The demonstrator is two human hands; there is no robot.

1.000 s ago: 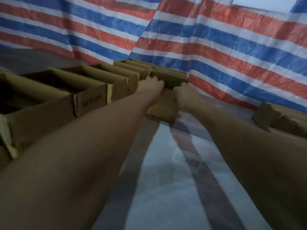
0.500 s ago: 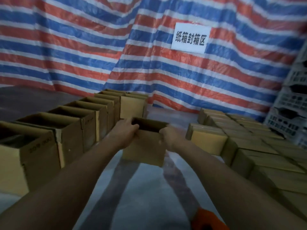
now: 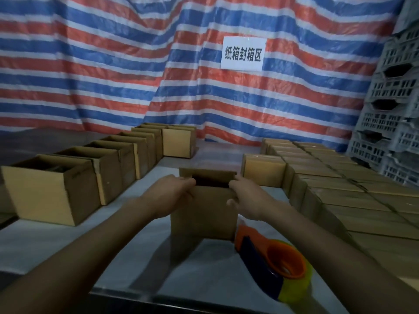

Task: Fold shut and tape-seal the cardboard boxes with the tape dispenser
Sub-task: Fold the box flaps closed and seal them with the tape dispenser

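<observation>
**Fingers (image 3: 188, 181) of both hands clamped on the rim of an open cardboard box (image 3: 204, 214)**

Curled over the box's left top edge are the fingers of the left hand (image 3: 173, 196). The right hand (image 3: 248, 200) hooks its fingers over the right top edge, with its thumb lying against the front wall. The box stands upright in the middle of the bench (image 3: 136, 257), between the two forearms. Its top is unsealed: a far flap shows as a pale strip behind a dark opening, and the inside is too dark to tell what it holds. The card is plain, matte brown, and the front wall is flat and unprinted.

The tape dispenser (image 3: 272, 264) lies on the bench just beside the box's near right corner, under the right forearm. Whether it touches the box cannot be told. It has an orange plastic frame, a dark blue body and a glossy roll of yellowish clear tape.

Along the left, a row of open boxes (image 3: 68, 177) runs away side by side. The nearest one has something dark inside that cannot be made out. On the right, closed boxes (image 3: 328, 189) are packed tightly in rows, their tops shut flat.

The bench is covered by a pale, smooth sheet. Behind it hangs a creased tarpaulin (image 3: 113, 64) striped red, blue and white, carrying a white sign (image 3: 242, 53) with dark characters. Grey latticed plastic crates (image 3: 390, 109) are stacked at the far right.
</observation>
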